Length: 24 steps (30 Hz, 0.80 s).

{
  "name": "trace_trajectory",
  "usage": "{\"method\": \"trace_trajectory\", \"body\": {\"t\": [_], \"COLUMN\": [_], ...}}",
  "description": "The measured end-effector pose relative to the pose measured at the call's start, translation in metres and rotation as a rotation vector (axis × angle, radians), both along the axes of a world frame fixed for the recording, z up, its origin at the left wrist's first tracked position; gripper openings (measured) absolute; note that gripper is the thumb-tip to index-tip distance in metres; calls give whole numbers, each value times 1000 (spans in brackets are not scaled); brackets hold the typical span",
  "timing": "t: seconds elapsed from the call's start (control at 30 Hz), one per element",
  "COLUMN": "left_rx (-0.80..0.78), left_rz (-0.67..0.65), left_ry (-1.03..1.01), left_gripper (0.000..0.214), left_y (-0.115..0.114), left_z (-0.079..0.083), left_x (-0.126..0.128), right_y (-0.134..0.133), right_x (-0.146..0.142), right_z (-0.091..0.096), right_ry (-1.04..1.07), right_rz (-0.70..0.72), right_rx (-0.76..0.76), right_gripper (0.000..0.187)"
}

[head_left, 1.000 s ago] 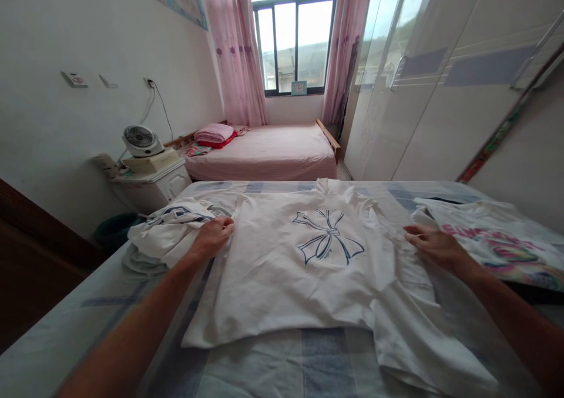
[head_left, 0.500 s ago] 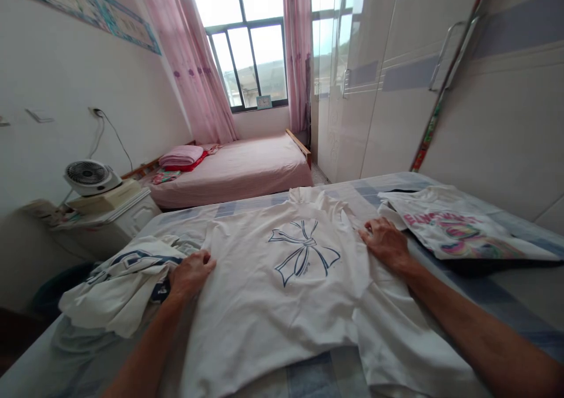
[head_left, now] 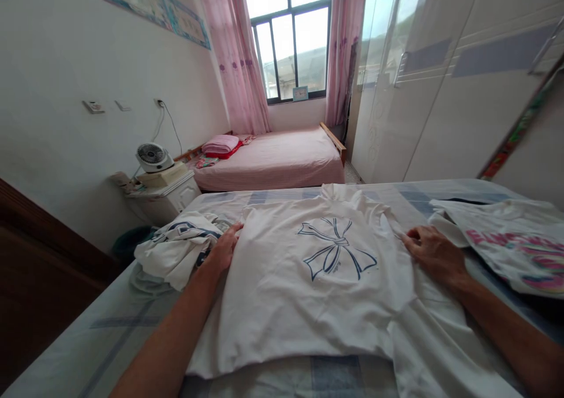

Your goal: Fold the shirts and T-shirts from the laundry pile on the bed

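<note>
A white T-shirt [head_left: 282, 292] with a dark blue bow print lies spread on the bed in front of me, its neck pointing away. At its left edge, my left hand [head_left: 226, 247] is closed with the fingertips pinching the fabric. My right hand [head_left: 434, 256] has curled fingers gripping the shirt's right side near the upper corner. Beside my left hand is a crumpled heap of white clothes [head_left: 165, 248] with dark blue trim. To the right of my right hand lies another white shirt [head_left: 515, 227] with a pink and multicoloured print, over something black.
The bed [head_left: 114, 339] has a blue and white checked sheet. Behind it stands a second bed [head_left: 282, 160] with a pink sheet and folded bedding [head_left: 221, 144]. A small fan [head_left: 154, 157] sits on a cabinet at left. Glossy wardrobe doors [head_left: 423, 110] line the right.
My view has turned left, so the scene sits further right in the picture. Both hands stay at the same shirt edges, and the shirt's lower left part now shows a fold.
</note>
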<state>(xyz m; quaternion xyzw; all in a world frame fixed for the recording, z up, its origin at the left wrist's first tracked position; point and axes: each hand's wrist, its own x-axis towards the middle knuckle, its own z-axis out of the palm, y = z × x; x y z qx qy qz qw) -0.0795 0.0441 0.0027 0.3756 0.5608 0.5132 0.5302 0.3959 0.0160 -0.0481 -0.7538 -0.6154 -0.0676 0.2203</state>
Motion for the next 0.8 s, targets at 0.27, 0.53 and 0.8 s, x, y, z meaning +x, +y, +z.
{"method": "trace_trajectory", "body": {"t": [0.27, 0.53, 0.8], "left_rx": [166, 291, 253], "left_rz": [29, 215, 71], "left_ry": [-290, 751, 1650], "left_gripper": [48, 41, 51], "left_y": [12, 16, 12], "left_z": [-6, -16, -24], "left_x": [-6, -16, -12], "right_y": [3, 4, -2], "right_x": [5, 6, -8], "right_z": [-4, -3, 9], "right_ry": [21, 61, 144], "right_rz": [33, 76, 17], "right_rx": [14, 78, -26], "right_gripper": [26, 25, 31]}}
